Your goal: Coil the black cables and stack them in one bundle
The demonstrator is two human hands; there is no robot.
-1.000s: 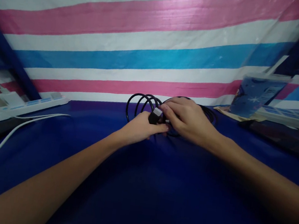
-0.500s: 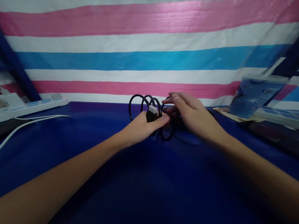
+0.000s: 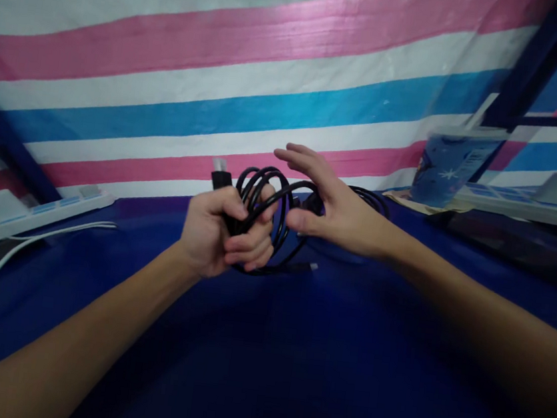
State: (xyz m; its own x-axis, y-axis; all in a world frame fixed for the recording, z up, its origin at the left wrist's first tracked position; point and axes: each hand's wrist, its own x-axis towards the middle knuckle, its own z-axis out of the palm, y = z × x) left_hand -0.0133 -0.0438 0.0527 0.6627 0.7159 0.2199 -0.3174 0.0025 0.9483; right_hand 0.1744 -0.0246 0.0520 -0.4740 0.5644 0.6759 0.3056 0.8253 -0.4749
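Observation:
My left hand (image 3: 220, 232) is closed in a fist round a coiled black cable (image 3: 279, 199), lifted off the blue table (image 3: 291, 358). A plug end with a silver tip (image 3: 219, 174) sticks up above the fist. My right hand (image 3: 332, 202) hovers just right of the coil with its fingers stretched out and apart, thumb near the loops. More of the black cable (image 3: 370, 202) trails on the table behind my right hand, and a small connector end (image 3: 313, 266) lies below the coil.
A white power strip (image 3: 31, 211) with a white cord (image 3: 6, 258) lies at the left. A blue printed packet (image 3: 447, 168) and another power strip (image 3: 520, 203) sit at the right, before a striped pink, white and blue sheet (image 3: 222, 82).
My left hand has raised the coil off the table and moved it left, now gripping it in a fist. My right hand let go and opened its fingers.

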